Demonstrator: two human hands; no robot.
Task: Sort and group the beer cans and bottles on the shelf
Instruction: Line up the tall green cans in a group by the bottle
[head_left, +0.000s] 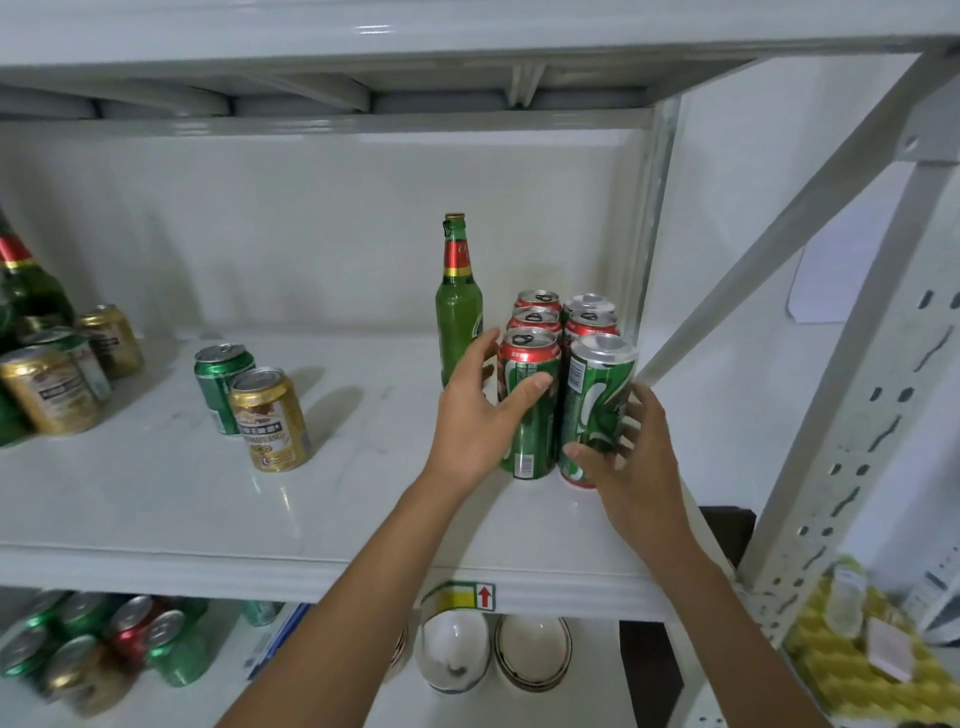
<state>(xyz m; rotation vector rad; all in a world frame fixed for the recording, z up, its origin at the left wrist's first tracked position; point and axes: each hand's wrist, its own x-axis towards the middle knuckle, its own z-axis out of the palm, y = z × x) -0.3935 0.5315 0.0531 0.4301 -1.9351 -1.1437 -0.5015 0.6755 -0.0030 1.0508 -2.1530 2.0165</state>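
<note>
On the glossy white shelf (156, 499), six tall red-and-green cans stand in two rows by the right post. The left hand (480, 415) curls round the front left can (530, 410); the right hand (631, 457) cups the front right can (597, 405). A green glass bottle (458, 312) stands just behind. A short green can (221, 384) and gold can (270, 421) sit well apart to the left.

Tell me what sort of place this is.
Probably a storeroom or stockroom. A bare grey metal shelf with a perforated upright holds grouped beer cans and a green bottle, with bowls stored on the level below.
</note>
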